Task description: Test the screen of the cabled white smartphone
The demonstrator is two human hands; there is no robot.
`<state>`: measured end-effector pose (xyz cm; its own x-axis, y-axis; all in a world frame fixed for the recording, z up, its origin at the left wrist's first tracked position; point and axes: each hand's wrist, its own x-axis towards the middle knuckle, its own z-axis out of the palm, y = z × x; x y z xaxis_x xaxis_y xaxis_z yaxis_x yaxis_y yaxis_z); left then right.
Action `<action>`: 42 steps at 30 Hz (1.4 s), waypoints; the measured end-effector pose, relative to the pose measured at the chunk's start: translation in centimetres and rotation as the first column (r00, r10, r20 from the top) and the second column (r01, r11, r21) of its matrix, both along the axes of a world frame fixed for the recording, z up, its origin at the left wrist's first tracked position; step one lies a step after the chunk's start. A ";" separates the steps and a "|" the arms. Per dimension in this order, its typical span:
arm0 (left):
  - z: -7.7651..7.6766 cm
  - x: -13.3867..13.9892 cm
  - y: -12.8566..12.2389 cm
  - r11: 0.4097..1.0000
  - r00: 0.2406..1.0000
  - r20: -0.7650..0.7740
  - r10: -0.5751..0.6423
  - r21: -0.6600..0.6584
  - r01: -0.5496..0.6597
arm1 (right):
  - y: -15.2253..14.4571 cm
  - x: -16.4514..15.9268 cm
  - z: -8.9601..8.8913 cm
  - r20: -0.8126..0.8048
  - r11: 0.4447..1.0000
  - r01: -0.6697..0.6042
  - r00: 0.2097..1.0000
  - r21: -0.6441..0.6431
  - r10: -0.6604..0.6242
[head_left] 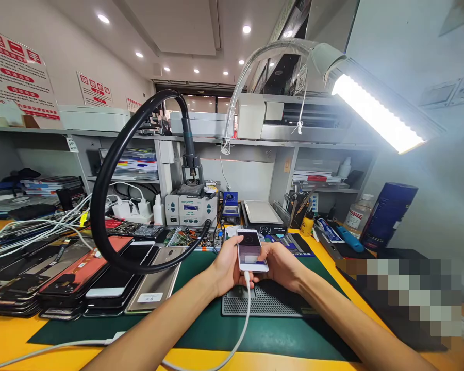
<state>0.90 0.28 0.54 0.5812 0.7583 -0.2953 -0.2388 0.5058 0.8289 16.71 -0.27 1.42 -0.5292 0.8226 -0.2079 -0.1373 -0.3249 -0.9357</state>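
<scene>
A white smartphone (252, 264) with a lit screen is held upright in front of me. My left hand (225, 267) grips its left side, thumb along the edge and fingers curled behind. My right hand (282, 265) closes on the right side, its thumb over the lower part of the screen. From the phone's bottom edge hangs a white charging cable (248, 309), plugged in and curving down toward the table. Beneath both hands lies a grey perforated pad (270, 303) on a dark green mat (201, 327).
Stacks of phones (119, 281) and phone parts fill the left side. A thick black hose (96, 206) loops from the soldering station (191, 208). A lit lamp (379, 113) hangs at upper right. Bottles and a blue box (388, 216) stand on the right.
</scene>
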 end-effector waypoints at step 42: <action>-0.2 0.2 0.1 0.999 1.000 -0.008 -0.025 0.046 0.025 | 0.5 -0.3 -0.1 0.042 0.992 0.112 0.993 -0.064 -0.110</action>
<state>1.08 0.35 0.31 0.5978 0.7567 -0.2646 -0.2203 0.4724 0.8534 16.43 0.19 1.31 -0.4260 0.8597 -0.2819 -0.1406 -0.3707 -0.9180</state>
